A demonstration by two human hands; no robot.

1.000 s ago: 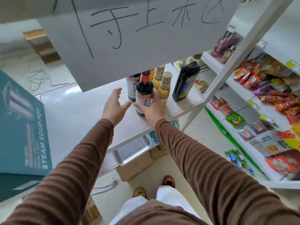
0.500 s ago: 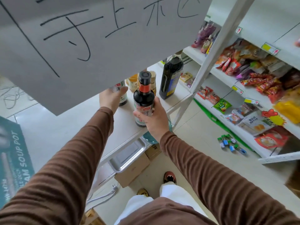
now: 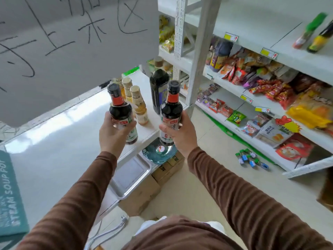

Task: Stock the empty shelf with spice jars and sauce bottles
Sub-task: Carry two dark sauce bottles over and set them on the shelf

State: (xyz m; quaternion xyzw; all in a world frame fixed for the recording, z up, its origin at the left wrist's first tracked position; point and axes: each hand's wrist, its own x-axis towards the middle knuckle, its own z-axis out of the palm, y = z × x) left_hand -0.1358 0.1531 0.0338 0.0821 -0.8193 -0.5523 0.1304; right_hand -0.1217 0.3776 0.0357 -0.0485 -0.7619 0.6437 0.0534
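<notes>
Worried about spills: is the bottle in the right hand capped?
Capped: the bottle in the right hand shows a dark cap above its red neck band.

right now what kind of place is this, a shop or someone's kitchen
Most likely a small grocery shop: white shelving with yellow price tags, rows of packaged snacks, and a hand-written sign hanging overhead.

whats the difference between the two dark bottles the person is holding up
The dark sauce bottle with the green-edged label, gripped by the left hand, is over the white table; the dark sauce bottle with the red-and-white label, gripped by the right hand, hangs past the table's edge, above the floor. The left one leans slightly left; the right one stands nearly upright. Both share black caps, red neck bands, dark liquid and similar size.
</notes>
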